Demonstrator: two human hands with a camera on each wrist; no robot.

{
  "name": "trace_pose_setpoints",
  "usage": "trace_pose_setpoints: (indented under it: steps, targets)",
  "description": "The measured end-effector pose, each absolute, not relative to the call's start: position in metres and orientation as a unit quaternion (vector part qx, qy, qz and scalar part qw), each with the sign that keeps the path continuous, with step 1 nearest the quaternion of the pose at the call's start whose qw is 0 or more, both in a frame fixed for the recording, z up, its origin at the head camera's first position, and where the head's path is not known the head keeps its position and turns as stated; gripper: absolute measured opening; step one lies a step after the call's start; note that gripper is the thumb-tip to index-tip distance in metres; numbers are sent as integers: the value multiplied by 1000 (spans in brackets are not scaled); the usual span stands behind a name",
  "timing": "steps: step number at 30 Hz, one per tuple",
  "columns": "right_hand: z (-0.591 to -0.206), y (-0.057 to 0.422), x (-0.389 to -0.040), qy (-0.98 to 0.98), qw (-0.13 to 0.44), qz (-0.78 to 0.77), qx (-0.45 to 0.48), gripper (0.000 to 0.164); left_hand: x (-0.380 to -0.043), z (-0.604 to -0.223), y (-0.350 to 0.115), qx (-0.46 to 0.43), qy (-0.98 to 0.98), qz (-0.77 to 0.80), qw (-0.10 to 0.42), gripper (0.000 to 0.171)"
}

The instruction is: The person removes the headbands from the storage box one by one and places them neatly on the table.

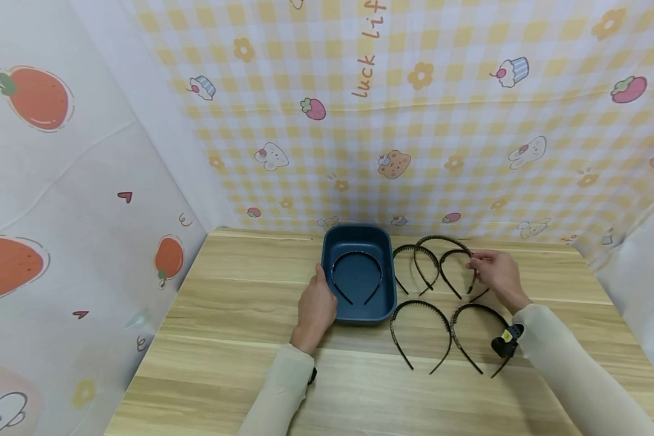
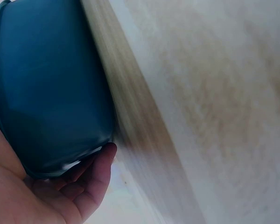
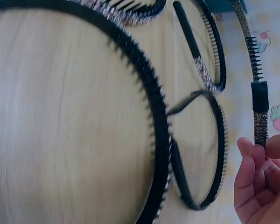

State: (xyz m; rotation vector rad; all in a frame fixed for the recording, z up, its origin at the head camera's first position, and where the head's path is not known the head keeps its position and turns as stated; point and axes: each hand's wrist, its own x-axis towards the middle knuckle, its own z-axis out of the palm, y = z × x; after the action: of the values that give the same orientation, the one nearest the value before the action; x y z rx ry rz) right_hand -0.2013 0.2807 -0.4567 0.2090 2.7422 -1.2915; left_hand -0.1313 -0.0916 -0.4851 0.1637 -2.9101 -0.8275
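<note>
A dark blue rectangular bin point(image 1: 358, 319) stands on the table, with one thin black headband point(image 1: 358, 252) lying inside it. My left hand point(image 1: 315, 306) grips the bin's left side, thumb at the rim and fingers against the outer wall, as the left wrist view shows. Between thumb and fingertips my right hand point(image 1: 498, 278) pinches a black toothed headband with a glittery surface point(image 3: 260, 98), held up to the right of the bin. Below and around it lie several more black headbands: one near front headband point(image 1: 421, 303) sits beside another point(image 1: 471, 305).
Two farther headbands lie right of the bin, partly overlapped in view by the held one. The wooden table point(image 1: 240, 303) meets a yellow checked cloth backdrop point(image 1: 370, 133) behind. A white printed cloth point(image 1: 87, 181) hangs at the left.
</note>
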Motion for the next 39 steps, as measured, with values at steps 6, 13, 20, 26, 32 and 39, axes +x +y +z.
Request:
trace_pose_setpoints:
  steps: [6, 13, 20, 26, 32, 39]
  targets:
    - [-462, 295, -200, 911, 41, -403, 74, 41, -131, -485, -92, 52, -959, -272, 57, 60]
    - [-464, 312, -200, 921, 21, -379, 87, 40, -130, -485, -92, 49, -960, -269, 62, 60]
    - [-463, 329, -198, 921, 8, -378, 92, 42, -129, -486, -92, 51, -959, -271, 62, 61]
    - [-463, 342, -197, 927, 1, -366, 88, 43, -129, -486, -92, 49, -959, -272, 61, 61]
    - [-465, 356, -195, 936, 6, -340, 92, 46, -129, -486, -93, 54, -960, -269, 60, 61]
    - [-465, 376, -193, 941, 8, -322, 106, 47, -130, -486, -92, 54, -959, -272, 57, 62]
